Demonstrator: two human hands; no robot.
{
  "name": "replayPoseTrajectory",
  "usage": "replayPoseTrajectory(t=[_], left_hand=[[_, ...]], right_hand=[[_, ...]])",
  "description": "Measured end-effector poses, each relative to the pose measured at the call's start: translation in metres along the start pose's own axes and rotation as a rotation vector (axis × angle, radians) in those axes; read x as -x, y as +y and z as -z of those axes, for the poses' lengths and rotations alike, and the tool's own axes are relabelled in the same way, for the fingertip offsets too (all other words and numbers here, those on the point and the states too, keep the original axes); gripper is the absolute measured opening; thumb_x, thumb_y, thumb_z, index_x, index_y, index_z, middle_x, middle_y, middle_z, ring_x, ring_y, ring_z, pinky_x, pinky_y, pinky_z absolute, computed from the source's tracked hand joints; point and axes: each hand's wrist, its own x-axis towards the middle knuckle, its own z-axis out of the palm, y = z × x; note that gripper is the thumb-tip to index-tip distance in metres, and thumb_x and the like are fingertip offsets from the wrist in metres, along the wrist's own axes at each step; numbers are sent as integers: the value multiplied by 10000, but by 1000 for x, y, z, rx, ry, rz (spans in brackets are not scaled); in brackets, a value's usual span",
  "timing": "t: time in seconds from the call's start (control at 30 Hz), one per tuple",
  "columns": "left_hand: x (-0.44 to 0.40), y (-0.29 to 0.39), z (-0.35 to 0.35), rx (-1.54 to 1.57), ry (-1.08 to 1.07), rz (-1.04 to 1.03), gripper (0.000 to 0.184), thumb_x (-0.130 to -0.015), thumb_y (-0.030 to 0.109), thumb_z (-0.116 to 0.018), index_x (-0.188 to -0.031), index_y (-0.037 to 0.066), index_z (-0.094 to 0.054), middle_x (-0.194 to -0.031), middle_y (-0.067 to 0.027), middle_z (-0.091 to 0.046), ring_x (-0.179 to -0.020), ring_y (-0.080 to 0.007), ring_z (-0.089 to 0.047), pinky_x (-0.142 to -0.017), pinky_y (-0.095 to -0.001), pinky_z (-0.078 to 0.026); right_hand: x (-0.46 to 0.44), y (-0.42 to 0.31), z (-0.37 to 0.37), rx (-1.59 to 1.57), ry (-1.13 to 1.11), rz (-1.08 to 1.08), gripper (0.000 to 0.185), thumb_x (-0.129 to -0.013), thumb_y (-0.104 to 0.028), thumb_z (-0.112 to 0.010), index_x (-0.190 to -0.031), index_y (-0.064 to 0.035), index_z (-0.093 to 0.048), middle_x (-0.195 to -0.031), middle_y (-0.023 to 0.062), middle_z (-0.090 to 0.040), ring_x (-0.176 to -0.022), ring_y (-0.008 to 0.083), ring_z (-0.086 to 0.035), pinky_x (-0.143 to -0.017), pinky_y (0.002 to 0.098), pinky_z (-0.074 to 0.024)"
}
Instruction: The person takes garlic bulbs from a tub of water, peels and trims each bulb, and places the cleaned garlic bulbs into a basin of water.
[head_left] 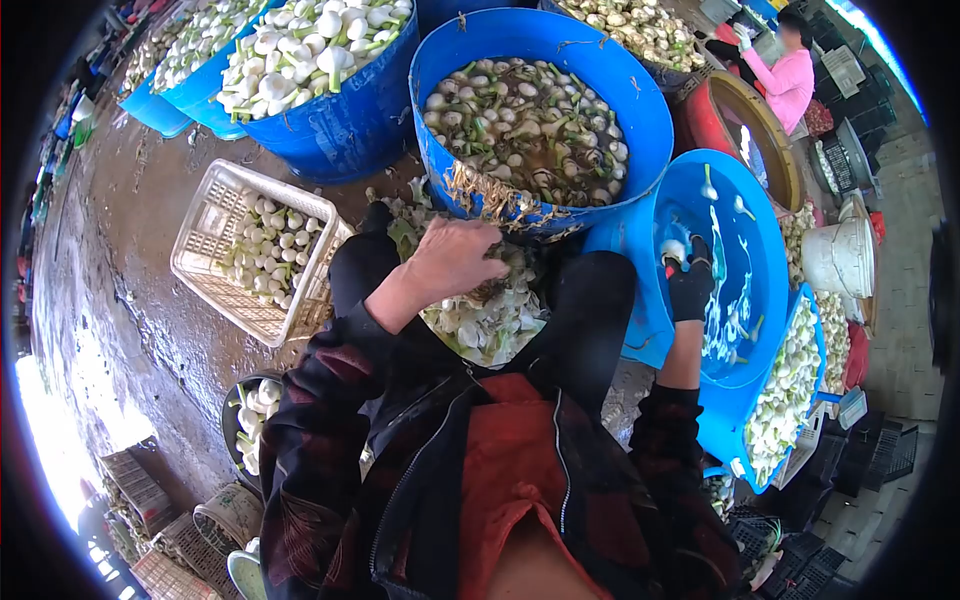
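Observation:
My left hand (450,262) is bare, its fingers loosely bent and apart, with nothing visible in them. It hovers over a heap of pale garlic peelings (485,325) between my knees. My right hand (690,287), in a dark glove, reaches into a blue water tub (765,290) on the right. Its fingers close around a whitish garlic bulb (675,248); a small red part beside it is too small to name. Loose garlic bulbs with stems, one a floating garlic bulb (742,207), lie in the tub. A large blue tub (645,110) of bulbs in brownish water stands ahead.
A cream plastic crate (205,215) with bulbs sits to the left on wet floor. Full blue tubs (345,130) line the back left. A blue container (815,335) of bulbs, a white bucket (835,258) and a person in pink (785,85) are on the right.

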Motion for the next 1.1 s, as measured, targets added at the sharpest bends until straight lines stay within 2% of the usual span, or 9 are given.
replayPoseTrajectory(t=[0.17,0.23,0.33,0.4,0.6,0.8,0.87,1.0,1.1], left_hand=[[-18,33,26,269,-144,-26,262,-766,290,-601,-807,31,-592,-794,-162,-613,-820,-347,-603,-705,-459,-463],[-16,40,23,276,-229,0,263,-766,293,-611,-804,33,-592,-773,-176,-610,-806,-361,-602,-707,-456,-473],[-5,48,12,236,-324,30,280,-778,304,-612,-832,29,-598,-784,-172,-618,-815,-355,-608,-723,-440,-480],[4,50,12,196,-376,89,303,-785,309,-617,-871,19,-606,-803,-166,-626,-824,-348,-616,-731,-427,-486],[25,41,13,331,-392,88,316,-794,310,-620,-902,14,-605,-832,-166,-629,-838,-337,-618,-737,-413,-488],[43,28,17,548,-345,52,331,-802,312,-622,-934,9,-604,-861,-167,-631,-852,-326,-621,-742,-398,-489],[44,26,16,582,-331,45,336,-805,312,-622,-944,7,-604,-870,-167,-632,-857,-322,-621,-744,-393,-490],[46,24,16,632,-312,35,346,-810,313,-624,-965,3,-603,-889,-168,-634,-866,-315,-623,-747,-383,-491],[50,22,10,650,-303,27,355,-815,314,-625,-980,1,-603,-904,-168,-636,-873,-310,-624,-750,-376,-491]], right_hand=[[-12,-85,22,-359,-530,377,337,-678,-219,-721,-971,-69,-645,-950,171,-643,-877,342,-620,-757,394,-499],[-29,-144,41,-123,-856,482,405,-738,-327,-662,-1012,-33,-612,-903,208,-626,-833,370,-606,-698,413,-487],[-40,-206,55,-86,-929,835,252,-715,-278,-639,-865,-76,-638,-771,179,-632,-735,355,-623,-642,433,-489],[-49,-247,71,46,-1101,970,279,-738,-294,-595,-903,-83,-673,-818,152,-655,-799,312,-644,-687,443,-492],[-58,-318,144,-246,-994,1232,253,-770,-308,-572,-826,-101,-705,-738,90,-653,-716,279,-639,-588,426,-474],[-64,-344,175,-118,-1030,1425,275,-809,-158,-495,-1004,-254,-664,-714,130,-630,-660,312,-631,-576,412,-491],[-57,-333,161,-331,-917,1327,299,-813,-152,-488,-1037,-254,-657,-714,131,-628,-656,308,-631,-570,407,-490],[-57,-325,156,-326,-929,1261,365,-847,-171,-475,-1193,-233,-576,-715,122,-629,-665,293,-631,-586,385,-494],[-58,-321,167,-348,-944,1300,336,-838,-170,-481,-1155,-218,-581,-711,124,-629,-665,295,-631,-588,388,-494]])
